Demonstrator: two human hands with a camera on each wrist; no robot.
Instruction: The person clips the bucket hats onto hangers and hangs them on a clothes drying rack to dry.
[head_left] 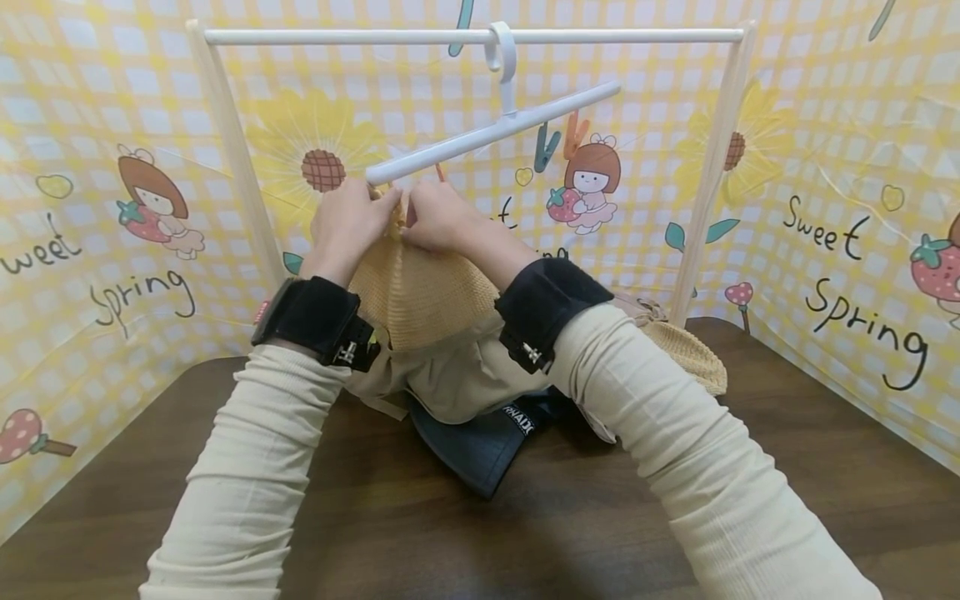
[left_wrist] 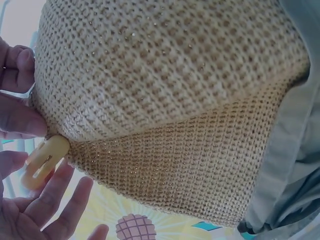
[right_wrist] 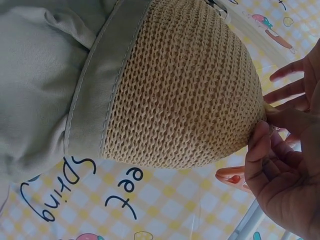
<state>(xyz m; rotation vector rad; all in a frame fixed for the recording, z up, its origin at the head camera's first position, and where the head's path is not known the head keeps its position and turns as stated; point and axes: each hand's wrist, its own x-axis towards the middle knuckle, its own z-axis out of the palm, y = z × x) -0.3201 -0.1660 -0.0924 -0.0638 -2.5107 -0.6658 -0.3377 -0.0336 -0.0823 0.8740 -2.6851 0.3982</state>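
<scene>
A tan knitted hat point(head_left: 423, 292) with a beige cloth band hangs crown up below the low left end of a tilted white hanger point(head_left: 487, 133). My left hand point(head_left: 347, 221) is at the crown's top, pinching a yellow clothespin point(left_wrist: 47, 160) that touches the gathered knit. Opposite it, my right hand point(head_left: 442, 215) pinches the crown's tip between thumb and finger, as the right wrist view shows. In the head view, the hands mostly hide the clothespin. Whether its jaws bite the knit I cannot tell.
The hanger hooks on the white rail point(head_left: 337, 37) of a wooden-legged rack. A grey-green clothespin point(head_left: 547, 148) and an orange clothespin point(head_left: 576, 133) hang toward its right end. On the brown table point(head_left: 420, 550) lie a dark cap point(head_left: 472, 450) and another knitted hat point(head_left: 686, 354).
</scene>
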